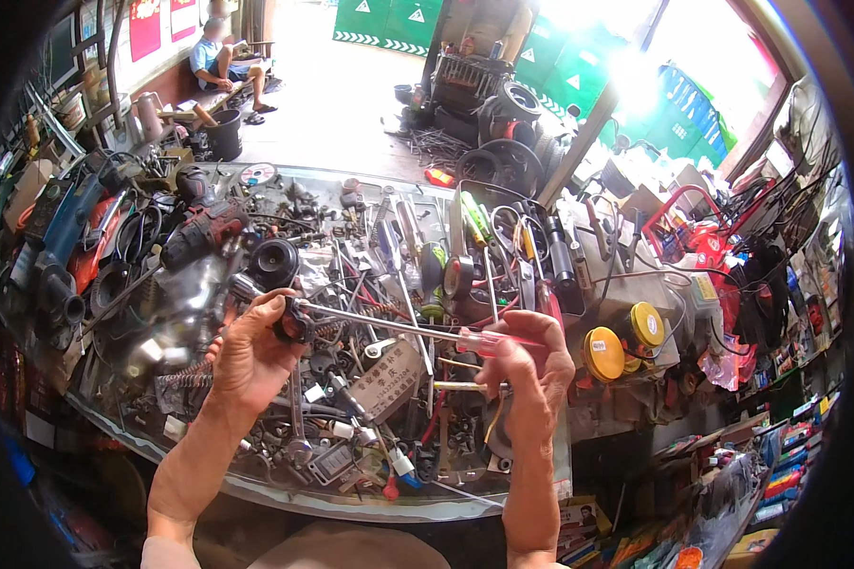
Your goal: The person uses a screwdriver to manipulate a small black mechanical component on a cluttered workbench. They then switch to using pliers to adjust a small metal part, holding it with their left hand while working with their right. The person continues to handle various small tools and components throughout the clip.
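Observation:
My left hand [249,365] is closed around a small dark rounded part [294,321], mostly hidden by the fingers, so I cannot tell its kind. My right hand [533,370] grips a screwdriver [479,341] by its clear red handle. The long metal shaft runs nearly level to the left, and its tip meets the dark part. Below both hands, the glass-topped table [417,510] is strewn with loose hardware. A metal wrench [297,417] and a card with writing [387,379] lie there.
A red-and-black power drill [204,237] and a blue power tool [71,213] lie at the left. A tray of hand tools [531,237] stands at the right, beside two yellow round tins [603,353]. Farther back, a person [226,66] sits on a bench.

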Demonstrator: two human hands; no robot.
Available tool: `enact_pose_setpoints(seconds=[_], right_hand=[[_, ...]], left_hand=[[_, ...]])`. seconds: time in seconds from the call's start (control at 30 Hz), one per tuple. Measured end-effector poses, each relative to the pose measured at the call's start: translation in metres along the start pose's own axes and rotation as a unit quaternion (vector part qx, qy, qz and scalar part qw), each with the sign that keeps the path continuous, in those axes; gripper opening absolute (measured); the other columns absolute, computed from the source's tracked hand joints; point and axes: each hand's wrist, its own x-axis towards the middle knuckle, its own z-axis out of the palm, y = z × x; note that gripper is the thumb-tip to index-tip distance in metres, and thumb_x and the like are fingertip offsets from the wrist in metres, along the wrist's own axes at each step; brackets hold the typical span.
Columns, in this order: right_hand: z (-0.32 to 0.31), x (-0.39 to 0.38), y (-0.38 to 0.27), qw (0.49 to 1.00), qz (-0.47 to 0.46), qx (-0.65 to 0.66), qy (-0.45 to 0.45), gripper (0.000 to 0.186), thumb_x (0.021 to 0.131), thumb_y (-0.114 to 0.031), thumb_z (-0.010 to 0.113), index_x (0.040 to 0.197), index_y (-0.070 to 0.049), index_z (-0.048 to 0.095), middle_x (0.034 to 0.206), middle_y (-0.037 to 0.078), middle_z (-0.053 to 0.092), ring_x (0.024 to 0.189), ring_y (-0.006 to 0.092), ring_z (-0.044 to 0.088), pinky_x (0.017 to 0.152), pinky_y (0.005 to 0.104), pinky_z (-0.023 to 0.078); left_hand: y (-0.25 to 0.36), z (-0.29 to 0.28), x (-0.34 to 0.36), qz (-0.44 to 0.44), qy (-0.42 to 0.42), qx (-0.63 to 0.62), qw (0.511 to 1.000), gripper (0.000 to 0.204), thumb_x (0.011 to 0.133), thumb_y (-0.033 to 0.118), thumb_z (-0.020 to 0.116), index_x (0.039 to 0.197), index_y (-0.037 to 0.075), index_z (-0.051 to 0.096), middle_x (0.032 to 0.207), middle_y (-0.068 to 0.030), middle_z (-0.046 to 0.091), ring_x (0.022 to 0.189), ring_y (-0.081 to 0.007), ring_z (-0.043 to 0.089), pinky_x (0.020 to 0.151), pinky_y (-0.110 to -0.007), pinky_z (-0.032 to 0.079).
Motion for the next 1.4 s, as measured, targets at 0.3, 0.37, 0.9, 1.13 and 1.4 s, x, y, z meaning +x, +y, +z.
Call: enact_pose_setpoints(seconds=[0.3, 0.37, 0.9, 1.13, 1.4], right_hand=[[-0.007, -0.003, -0.001, 0.996, 0.079, -0.030, 0.003, 0.032, 0.087, -0.031, 0.070, 0.090, -0.001, 0.060, 0.065, 0.003, 0.062, 0.049, 0.0043, 0.052, 0.041, 0.0180, 0.040], [-0.002, -0.001, -0.002, 0.999, 0.047, -0.021, 0.000, 0.032, 0.086, -0.031, 0.071, 0.090, -0.001, 0.060, 0.063, 0.003, 0.062, 0.047, 0.0042, 0.051, 0.040, 0.0181, 0.040], [0.006, -0.002, 0.005, 0.998, -0.006, -0.026, -0.064, 0.036, 0.088, -0.026, 0.069, 0.107, -0.001, 0.052, 0.075, 0.003, 0.062, 0.051, 0.0044, 0.053, 0.042, 0.0179, 0.041], [-0.003, -0.003, 0.000, 0.998, 0.067, 0.005, 0.009, 0.034, 0.088, -0.029, 0.068, 0.101, -0.002, 0.054, 0.068, 0.002, 0.061, 0.046, 0.0042, 0.051, 0.038, 0.0170, 0.037], [0.000, -0.002, 0.000, 1.000, 0.001, -0.030, -0.002, 0.037, 0.087, -0.027, 0.070, 0.109, -0.001, 0.054, 0.086, 0.006, 0.062, 0.057, 0.0053, 0.056, 0.043, 0.0180, 0.041]], left_hand=[[0.000, -0.005, 0.004, 0.009, -0.010, -0.012, 1.000, 0.018, 0.087, 0.016, 0.065, 0.103, 0.008, 0.064, 0.088, -0.0049, 0.068, 0.078, -0.0160, 0.066, 0.072, -0.036, 0.057], [0.000, -0.004, 0.003, 0.010, -0.002, -0.010, 1.000, 0.019, 0.087, 0.016, 0.065, 0.104, 0.008, 0.064, 0.089, -0.0052, 0.068, 0.079, -0.0163, 0.066, 0.072, -0.035, 0.057], [0.005, -0.003, 0.008, 0.049, 0.036, -0.015, 0.998, 0.020, 0.087, 0.016, 0.066, 0.105, 0.008, 0.066, 0.087, -0.0024, 0.069, 0.077, -0.0130, 0.067, 0.067, -0.029, 0.058], [0.003, 0.004, 0.001, 0.044, -0.008, 0.037, 0.998, 0.017, 0.087, 0.012, 0.064, 0.103, 0.005, 0.065, 0.089, -0.0053, 0.068, 0.079, -0.0135, 0.067, 0.067, -0.029, 0.058], [0.000, 0.001, 0.003, 0.034, 0.026, 0.059, 0.997, 0.017, 0.089, 0.016, 0.063, 0.103, 0.008, 0.064, 0.084, -0.0035, 0.068, 0.074, -0.0136, 0.067, 0.064, -0.032, 0.059]])
